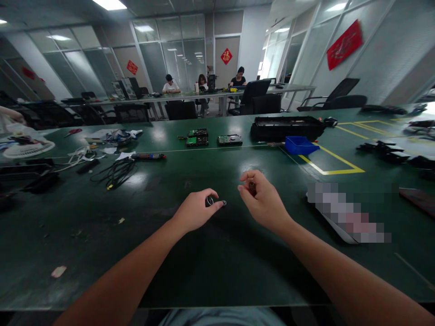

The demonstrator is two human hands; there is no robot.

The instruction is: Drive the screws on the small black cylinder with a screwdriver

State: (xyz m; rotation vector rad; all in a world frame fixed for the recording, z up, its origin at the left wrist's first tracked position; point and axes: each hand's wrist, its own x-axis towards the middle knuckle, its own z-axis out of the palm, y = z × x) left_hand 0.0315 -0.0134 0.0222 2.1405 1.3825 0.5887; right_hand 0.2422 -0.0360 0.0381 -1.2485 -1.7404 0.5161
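Surface is dark green, its near edge running straight across in front of us. We record both hands above its near half, about midway between the left and right edges, apart from each other.

Left hand: grip narrow, thumb and fingers closed around a small dark piece with a shiny ring-shaped rim. We note a small greyish bit at the thumb tip; we cannot tell whether it belongs to the same piece.

Right hand: fingers curled over a small brown piece, thumb tip and forefinger slightly parted. Most of the piece is hidden, so we cannot identify it.

Towards the far edge we see green circuit boards, a flat metal-topped unit beside them, and a long black casing. A blue tray sits just in front of the casing, by yellow tape lines. Towards the left edge we log black cables, a dark rod near them and a white grille. Towards the near right corner lies a pale object, largely pixelated.
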